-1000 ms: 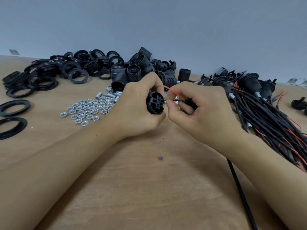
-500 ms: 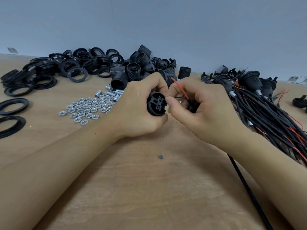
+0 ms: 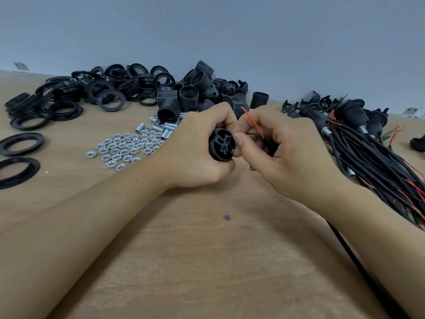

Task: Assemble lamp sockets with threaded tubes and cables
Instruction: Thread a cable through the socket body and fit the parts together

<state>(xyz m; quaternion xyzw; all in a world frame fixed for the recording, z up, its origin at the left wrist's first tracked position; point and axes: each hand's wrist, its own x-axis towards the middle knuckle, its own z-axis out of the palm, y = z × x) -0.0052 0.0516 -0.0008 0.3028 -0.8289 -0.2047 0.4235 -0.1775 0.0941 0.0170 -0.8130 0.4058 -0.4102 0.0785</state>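
Left hand: the left hand [image 3: 197, 150] is curled round a black socket [image 3: 222, 147], gripping it just above the counter [image 3: 207, 261], with the socket's open inner face turned toward the right hand.
Right hand: the right hand [image 3: 285, 153] pinches a thin black wire [image 3: 249, 134] between thumb and forefinger, its bare tip at the socket's inner terminal block.
Red wire: a red wire [image 3: 253, 122] rises from between the right fingers and points up and to the left, free at its end.
Cable: a black cable [image 3: 358, 263] runs from under the right wrist toward the lower right edge of the view, lying on the counter.
Socket place: centre of the view, between the two hands, touching both.
Nuts: silver nuts [image 3: 124, 148] lie spread flat on the counter to the left of the left hand.
Tubes: short threaded tubes [image 3: 161, 130] lie just behind the nuts, near the shells.
Shells: black threaded shells [image 3: 195, 95] are heaped behind the hands, by the wall.
Rings: black rings [image 3: 76, 93] are piled at the far left; two more lie apart at the left edge.
Finished pieces: sockets with cables [image 3: 368, 143] lie bundled at the right, the cables fanning toward the right edge.
Speck: a small dark speck [image 3: 227, 217] lies on the counter between the forearms.
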